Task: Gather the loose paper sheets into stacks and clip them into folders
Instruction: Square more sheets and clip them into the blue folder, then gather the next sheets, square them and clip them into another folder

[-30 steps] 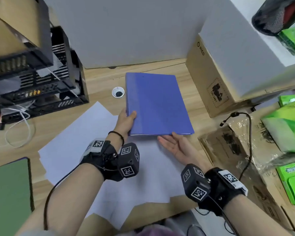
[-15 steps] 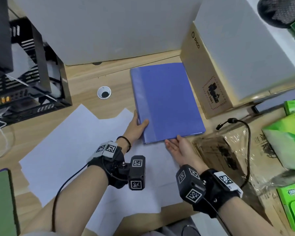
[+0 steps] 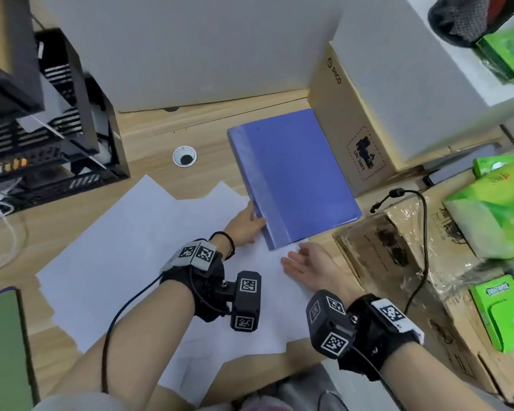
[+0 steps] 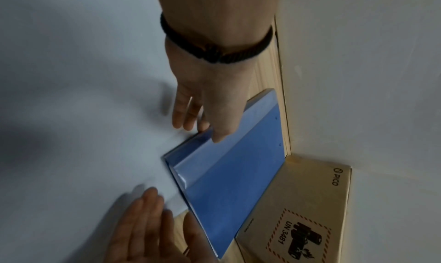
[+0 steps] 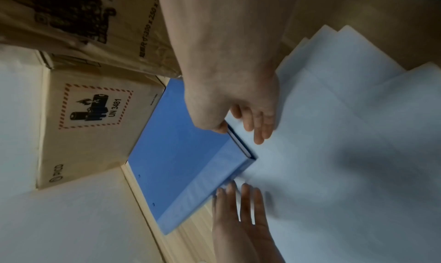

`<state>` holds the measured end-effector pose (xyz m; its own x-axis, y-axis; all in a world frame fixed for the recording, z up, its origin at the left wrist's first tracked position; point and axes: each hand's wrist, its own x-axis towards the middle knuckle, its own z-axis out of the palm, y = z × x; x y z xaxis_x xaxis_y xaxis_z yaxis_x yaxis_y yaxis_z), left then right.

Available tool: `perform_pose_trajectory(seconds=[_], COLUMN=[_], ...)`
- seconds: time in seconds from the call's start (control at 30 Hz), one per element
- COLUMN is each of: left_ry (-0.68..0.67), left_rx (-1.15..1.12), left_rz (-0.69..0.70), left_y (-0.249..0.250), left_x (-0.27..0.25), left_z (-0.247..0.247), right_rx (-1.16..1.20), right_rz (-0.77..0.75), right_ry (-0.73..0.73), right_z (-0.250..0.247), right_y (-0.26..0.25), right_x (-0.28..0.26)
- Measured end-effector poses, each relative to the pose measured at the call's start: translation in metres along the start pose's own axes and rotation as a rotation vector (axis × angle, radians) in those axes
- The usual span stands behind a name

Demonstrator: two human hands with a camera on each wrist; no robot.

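Note:
A closed blue folder (image 3: 294, 179) lies slanted on the wooden desk, its right edge against a cardboard box (image 3: 347, 137). My left hand (image 3: 254, 215) has straight fingers against the folder's spine near the front corner, and its thumb (image 4: 220, 135) lies on the cover. My right hand (image 3: 294, 256) lies open, palm up, on the paper just in front of the folder. In the right wrist view its thumb (image 5: 220, 128) meets the folder's (image 5: 181, 153) near edge. Several loose white sheets (image 3: 137, 247) are spread unevenly under both hands and forearms.
A black tray rack (image 3: 42, 143) stands at the back left, and a green folder (image 3: 0, 351) lies at the front left. A cable grommet (image 3: 184, 156) sits behind the sheets. Wrapped cardboard (image 3: 392, 247), a black cable (image 3: 423, 232) and green packs (image 3: 499, 315) crowd the right side.
The blue folder has turned and slid to the right until it rests against the cardboard box. My left hand has stayed at its spine. My right hand has drawn slightly back from the near edge.

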<state>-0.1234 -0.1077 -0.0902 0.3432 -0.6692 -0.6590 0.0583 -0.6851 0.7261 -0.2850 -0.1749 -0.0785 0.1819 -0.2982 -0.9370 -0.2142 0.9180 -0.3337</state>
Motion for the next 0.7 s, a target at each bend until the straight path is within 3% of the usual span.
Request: perform_pose_trajectory(seconds=[0.1, 0.23, 0.4, 0.57, 0.7], left_ry=[0.036, 0.166, 0.256, 0.269, 0.319], left_rx=[0.052, 0.027, 0.063, -0.059, -0.135], left_rz=[0.009, -0.028, -0.075, -0.125, -0.195], left_y=[-0.013, -0.051, -0.108, -0.165, -0.213], left_x=[-0.024, -0.069, -0.131, -0.185, -0.223], left_z=[-0.016, -0.051, -0.095, -0.119, -0.125], right_rx=[-0.009, -0.16, -0.932, -1.654, -1.95], right_rz=[-0.029, -0.097, -0.388, -0.434, -0.529], right_ry=[-0.015, -0.152, -0.163, -0.175, -0.17], right_z=[0.006, 0.029, 0.058, 0.078, 0.09], right_y=[0.014, 0.034, 0.069, 0.125, 0.16], right_x=[-0.013, -0.036, -0.052, -0.043, -0.013])
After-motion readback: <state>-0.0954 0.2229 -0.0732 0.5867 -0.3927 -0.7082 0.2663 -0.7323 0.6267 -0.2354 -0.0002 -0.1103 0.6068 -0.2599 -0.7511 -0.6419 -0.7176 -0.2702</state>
